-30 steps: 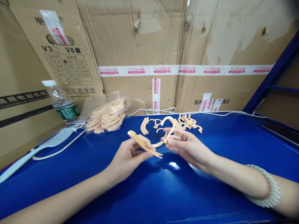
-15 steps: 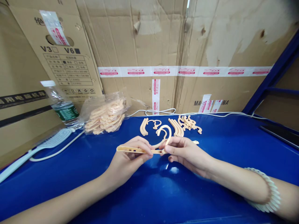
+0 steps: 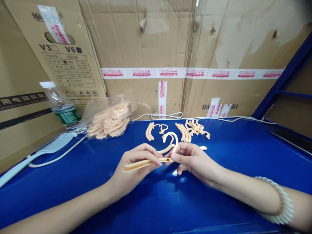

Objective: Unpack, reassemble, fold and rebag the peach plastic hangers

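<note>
My left hand [image 3: 137,164] is closed around a pale orange hanger arm [image 3: 136,165], whose hollow side shows and whose free end sticks out to the left. In my right hand [image 3: 192,157] a matching hanger hook [image 3: 175,141] is pinched at its base, its curve standing upward. The arm's inner end meets the hook's base between my fingertips; whether they are locked together I cannot tell. Just behind my hands lies a hanger [image 3: 165,149] on the blue table, partly hidden by them.
Hanger arms [image 3: 184,132] and a pile of hooks [image 3: 197,128] lie further back. A plastic bag of hanger parts [image 3: 109,120], a water bottle [image 3: 65,112] and a hairbrush [image 3: 53,143] are at the left. A dark flat device [image 3: 292,143] lies right. Cardboard stands behind.
The hanger arm's free end has tipped down and turned, so its hollow side now shows more. My right hand still pinches the hook in nearly the same place.
</note>
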{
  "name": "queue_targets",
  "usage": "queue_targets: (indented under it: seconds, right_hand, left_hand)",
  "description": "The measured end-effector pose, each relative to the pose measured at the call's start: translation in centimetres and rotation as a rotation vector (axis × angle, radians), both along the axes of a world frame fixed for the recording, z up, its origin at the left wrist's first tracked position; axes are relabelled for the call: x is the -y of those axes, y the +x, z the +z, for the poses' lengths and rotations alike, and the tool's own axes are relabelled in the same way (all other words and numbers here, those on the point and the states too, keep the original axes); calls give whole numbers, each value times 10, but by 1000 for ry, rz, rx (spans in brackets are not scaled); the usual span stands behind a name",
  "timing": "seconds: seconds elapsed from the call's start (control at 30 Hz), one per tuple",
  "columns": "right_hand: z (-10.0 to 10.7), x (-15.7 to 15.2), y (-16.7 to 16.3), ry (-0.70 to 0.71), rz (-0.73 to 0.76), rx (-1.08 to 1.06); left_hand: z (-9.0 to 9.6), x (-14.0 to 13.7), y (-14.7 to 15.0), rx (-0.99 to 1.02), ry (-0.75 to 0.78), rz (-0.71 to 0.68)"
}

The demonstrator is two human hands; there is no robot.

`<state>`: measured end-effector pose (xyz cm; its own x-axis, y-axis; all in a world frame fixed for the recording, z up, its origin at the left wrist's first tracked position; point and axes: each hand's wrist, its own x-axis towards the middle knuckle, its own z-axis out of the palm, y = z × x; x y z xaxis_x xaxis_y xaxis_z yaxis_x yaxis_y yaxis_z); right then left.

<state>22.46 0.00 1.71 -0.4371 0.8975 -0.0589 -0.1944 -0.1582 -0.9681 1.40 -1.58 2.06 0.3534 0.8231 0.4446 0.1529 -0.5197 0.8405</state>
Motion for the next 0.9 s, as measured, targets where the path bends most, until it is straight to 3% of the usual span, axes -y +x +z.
queue_targets:
  seconds: [0.3, 0.57, 0.77, 0.9]
  right_hand:
    - [-4, 3, -5, 95, -51, 30]
    - [-2, 7, -5, 118, -59, 56]
    - [2, 10, -8, 279, -60, 50]
    - [0, 10, -10, 251, -29, 67]
  left_hand:
    - [-1, 1, 3, -54, -11, 8]
    - [-3, 2, 8, 62, -215, 17]
    - [-3, 0, 4, 207, -392, 133]
    - [-5, 2, 8, 212, -417, 142]
